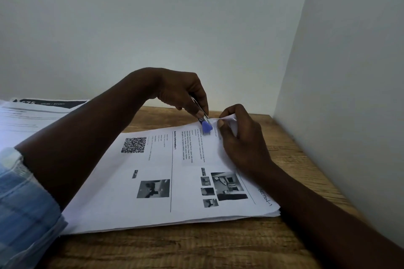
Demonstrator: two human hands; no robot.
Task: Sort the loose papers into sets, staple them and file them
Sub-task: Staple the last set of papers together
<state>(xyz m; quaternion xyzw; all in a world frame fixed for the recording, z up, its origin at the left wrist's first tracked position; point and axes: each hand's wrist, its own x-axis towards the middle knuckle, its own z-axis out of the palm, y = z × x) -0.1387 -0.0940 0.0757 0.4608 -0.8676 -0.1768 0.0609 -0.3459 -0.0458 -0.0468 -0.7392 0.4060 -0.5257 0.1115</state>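
- While feeding the far corner into the stapler (206, 126), as the head view has it: square the sheet edges first, seat the corner deep between the jaws, then squeeze straight down once, without twisting.
- Left hand (185, 94): clenched round the stapler from above, blue nose poking out below the fingers and resting on the top sheet.
- Right hand (239, 137): just right of the stapler, pinching the curled-up corner of the paper set (113, 199) between thumb and forefinger, lifted slightly off the desk (196, 247).
- Perhaps not yet between the jaws; hidden by the fingers, so cannot tell.
- Rest of the set: flat on the desk, stretching from both grips back toward the body, "SECTION-1" handwritten beside the right wrist.
- Second paper pile (32, 116): well left of the left arm, likely awaiting sorting.
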